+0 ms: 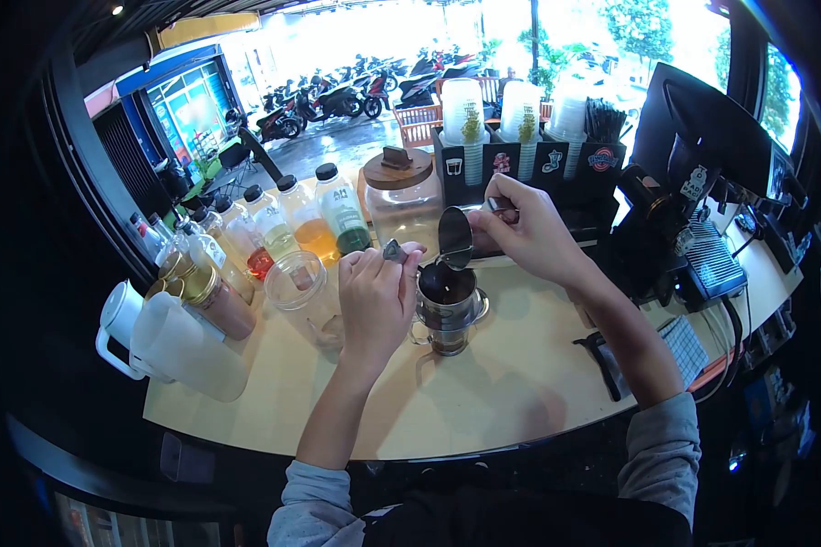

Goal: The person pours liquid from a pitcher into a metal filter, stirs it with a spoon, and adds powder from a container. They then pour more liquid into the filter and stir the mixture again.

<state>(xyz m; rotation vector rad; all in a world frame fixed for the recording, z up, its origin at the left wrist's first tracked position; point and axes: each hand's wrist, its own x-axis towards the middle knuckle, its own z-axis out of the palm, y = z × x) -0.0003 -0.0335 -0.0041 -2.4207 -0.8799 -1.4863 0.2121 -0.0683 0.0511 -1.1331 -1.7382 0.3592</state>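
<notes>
My right hand (526, 228) is closed on a small shiny metal cup (456, 239), which is tilted down over a metal coffee dripper (448, 314). Dark contents show inside the dripper, which sits on a glass mug (450, 344) on the counter. My left hand (374, 294) is closed at the dripper's left side; a small grey pointed piece (394, 251) sticks up from its fingers, too little of it visible to name. Left of that hand stands a clear plastic jar (298, 296), partly hidden by it.
Syrup bottles (316, 239), pitchers (184, 351) and a gold-lidded jar (217, 299) line the left. Behind stand a wooden-lidded glass jar (404, 208) and a black cup holder (511, 164). To the right are a black-handled tool (600, 365), a checked cloth (682, 351) and a dark machine (643, 237).
</notes>
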